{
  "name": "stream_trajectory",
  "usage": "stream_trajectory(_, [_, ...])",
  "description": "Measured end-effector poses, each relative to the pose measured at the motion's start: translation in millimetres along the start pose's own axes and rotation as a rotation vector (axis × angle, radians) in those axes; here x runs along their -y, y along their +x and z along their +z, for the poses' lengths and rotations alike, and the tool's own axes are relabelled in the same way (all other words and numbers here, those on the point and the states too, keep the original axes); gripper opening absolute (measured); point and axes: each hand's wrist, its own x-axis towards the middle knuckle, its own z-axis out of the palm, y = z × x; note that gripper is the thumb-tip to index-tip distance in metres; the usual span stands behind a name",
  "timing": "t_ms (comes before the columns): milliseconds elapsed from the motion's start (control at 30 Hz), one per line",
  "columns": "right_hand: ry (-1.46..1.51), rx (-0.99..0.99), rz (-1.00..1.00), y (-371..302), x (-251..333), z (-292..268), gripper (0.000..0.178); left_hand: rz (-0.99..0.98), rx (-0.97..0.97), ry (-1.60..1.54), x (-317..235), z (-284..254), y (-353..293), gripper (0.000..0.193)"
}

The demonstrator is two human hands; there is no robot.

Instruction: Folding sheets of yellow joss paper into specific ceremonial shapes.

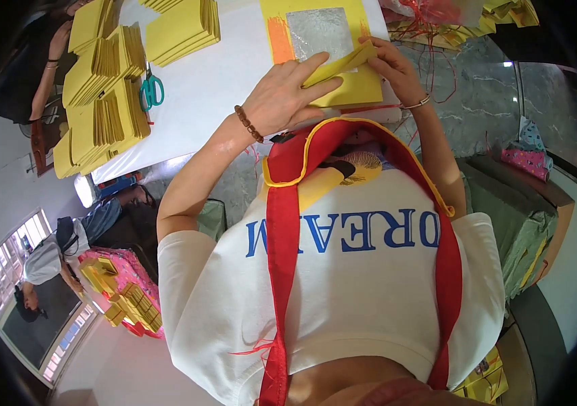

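Note:
A yellow paper sheet (349, 91) lies on the white-topped table in front of me. On it are a silver square (319, 34) and orange patches beside the square. Part of its near side is turned up into a slanting folded strip. My left hand (288, 95), with a brown bead bracelet at the wrist, grips the left end of that strip between spread fingers. At the strip's right end, my right hand (397, 73) pinches the paper between thumb and fingers. The fingers hide both ends of the fold.
Stacks of folded yellow paper (102, 101) stand along the table's left side, with teal-handled scissors (152, 91) next to them. Red strings (430, 40) hang at the table's right. A person's arm (48, 74) shows at far left. Wrapped bundles (505, 210) sit to the right.

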Motion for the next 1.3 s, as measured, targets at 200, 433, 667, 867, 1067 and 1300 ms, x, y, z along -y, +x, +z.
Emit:
stream_trajectory(200, [0.042, 0.005, 0.024, 0, 1, 1, 0.020, -0.017, 0.048, -0.053, 6, -1, 0, 0.059])
stream_trajectory(433, [0.054, -0.006, 0.040, 1, 2, 1, 0.020, 0.005, 0.050, -0.113, 14, 1, -3, 0.065])
stream_trajectory(667, [0.020, -0.004, 0.021, 0, 0, 0, 0.020, 0.001, 0.073, -0.045, 10, -3, -2, 0.061])
stream_trajectory(867, [0.038, -0.013, 0.031, 0, -1, 1, 0.021, 0.039, 0.069, -0.150, 20, -4, -1, 0.054])
stream_trajectory(1067, [0.054, -0.012, 0.042, 0, 1, -1, 0.022, 0.010, 0.084, -0.239, 20, -9, 4, 0.051])
stream_trajectory(1300, [0.077, -0.012, 0.066, -1, 7, 0, 0.022, -0.001, 0.037, -0.338, 26, -7, 3, 0.033])
